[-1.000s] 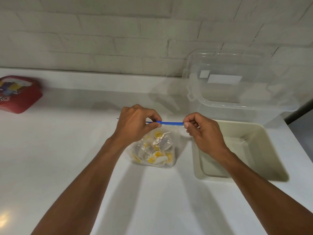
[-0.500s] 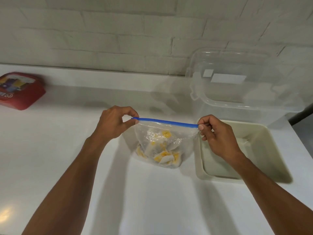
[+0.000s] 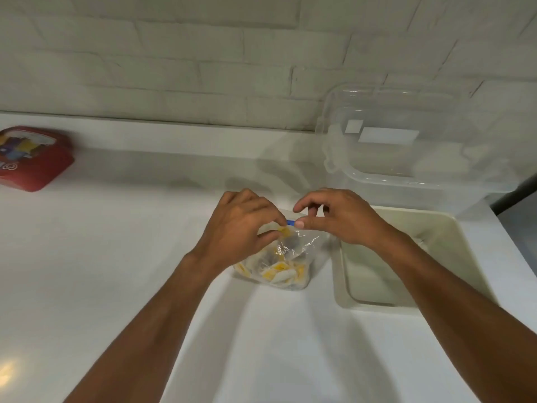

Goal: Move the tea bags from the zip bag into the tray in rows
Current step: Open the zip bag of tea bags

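The left hand (image 3: 241, 225) and right hand (image 3: 344, 219) pinched the crinkled clear zip bag (image 3: 305, 247) at its blue strip (image 3: 291, 221); yellow-white tea bags (image 3: 276, 273) lay inside, beside a smooth rectangular tray (image 3: 339, 274).

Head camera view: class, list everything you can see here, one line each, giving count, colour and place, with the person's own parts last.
zip bag: one, clear with a blue zip strip, on the counter at centre
tea bags: several, too heaped to count, yellow and white, inside the zip bag
tray: one, cream, right of the zip bag, no tea bags visible in it
plastic container: one, clear, behind the tray by the wall
red box: one, far left on the counter
counter: one, white
brick wall: one, white, behind the counter
hands: two, left hand and right hand, both pinching the zip bag's top
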